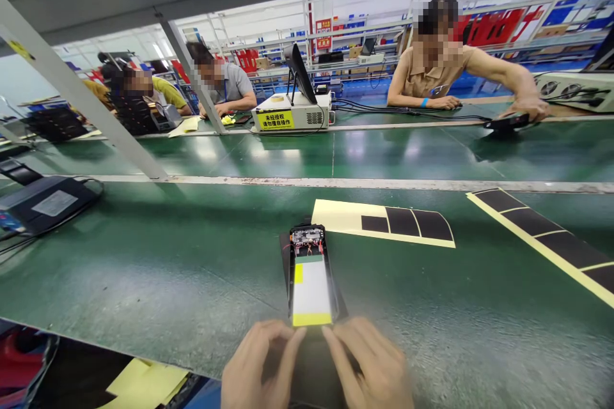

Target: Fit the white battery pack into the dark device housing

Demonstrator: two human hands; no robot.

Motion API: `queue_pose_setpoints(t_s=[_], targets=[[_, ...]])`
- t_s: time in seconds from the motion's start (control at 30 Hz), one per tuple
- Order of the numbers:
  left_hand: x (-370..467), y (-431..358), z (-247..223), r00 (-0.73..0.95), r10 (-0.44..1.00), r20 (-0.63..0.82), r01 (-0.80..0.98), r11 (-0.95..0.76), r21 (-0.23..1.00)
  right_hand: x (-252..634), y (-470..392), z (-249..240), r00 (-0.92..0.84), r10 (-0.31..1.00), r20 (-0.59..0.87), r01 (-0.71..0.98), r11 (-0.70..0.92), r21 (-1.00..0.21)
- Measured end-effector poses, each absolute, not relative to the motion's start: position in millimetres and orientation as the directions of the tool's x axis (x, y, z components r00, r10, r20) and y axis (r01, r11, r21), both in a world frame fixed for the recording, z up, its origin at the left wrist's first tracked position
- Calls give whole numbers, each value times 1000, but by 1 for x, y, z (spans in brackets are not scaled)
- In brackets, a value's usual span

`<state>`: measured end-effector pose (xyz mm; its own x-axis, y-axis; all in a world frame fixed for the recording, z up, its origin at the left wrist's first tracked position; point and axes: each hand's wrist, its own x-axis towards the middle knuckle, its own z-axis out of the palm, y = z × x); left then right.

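In front of me on the green bench lies an open power bank casing (288,287), with a circuit board (307,236) and thin wires at its far end. A silver-white pouch battery (313,287) with yellow tape on its near edge fills the rest. My left hand (261,364) and my right hand (369,364) are at the near end of the battery. Their fingers are closed in pinches at the top corners of a dark sticker (314,370), which hangs blurred between them. Whether it touches the battery I cannot tell.
Beyond the casing lies a pale yellow backing sheet (336,214) with black stickers; another sticker sheet (537,233) is at right. A black device with cables (50,204) stands at left. Across the bench are a white instrument (292,114) and several co-workers, one gripping a black object (508,123).
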<state>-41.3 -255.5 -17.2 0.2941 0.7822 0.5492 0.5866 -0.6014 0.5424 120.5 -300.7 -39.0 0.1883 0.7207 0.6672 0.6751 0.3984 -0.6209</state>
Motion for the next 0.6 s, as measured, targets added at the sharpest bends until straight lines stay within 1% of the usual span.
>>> queue_pose_setpoints(t_s=[0.07,0.13,0.2,0.23,0.3,0.33,0.4,0.47,0.53,0.6], targets=[[-42,-255,-18,299,764,571,602,-616,508,124,-301,-37,163,739,654,712,370,-596],[-44,-255,-21,308,749,587,646,-617,448,130,-301,-34,143,750,645,783,313,-538],[-46,-255,-25,270,747,608,707,-582,401,137,-301,-31,133,764,631,846,244,-474],[-48,-254,-27,235,761,605,734,-547,403,140,-300,-29,131,766,629,864,222,-451],[-51,-252,-27,181,807,562,751,-483,451,143,-299,-26,121,764,633,875,218,-431],[-52,-249,-26,184,834,521,738,-467,488,143,-297,-25,105,767,633,876,231,-424],[-55,-243,-21,260,866,427,679,-478,557,141,-294,-23,77,777,625,877,245,-413],[-57,-236,-15,352,855,380,597,-518,613,138,-290,-22,65,791,608,874,249,-418],[-58,-231,-10,413,827,382,532,-560,635,134,-286,-22,52,794,605,861,271,-430],[-58,-227,-8,452,785,423,491,-615,617,132,-284,-23,34,790,612,845,304,-440]])
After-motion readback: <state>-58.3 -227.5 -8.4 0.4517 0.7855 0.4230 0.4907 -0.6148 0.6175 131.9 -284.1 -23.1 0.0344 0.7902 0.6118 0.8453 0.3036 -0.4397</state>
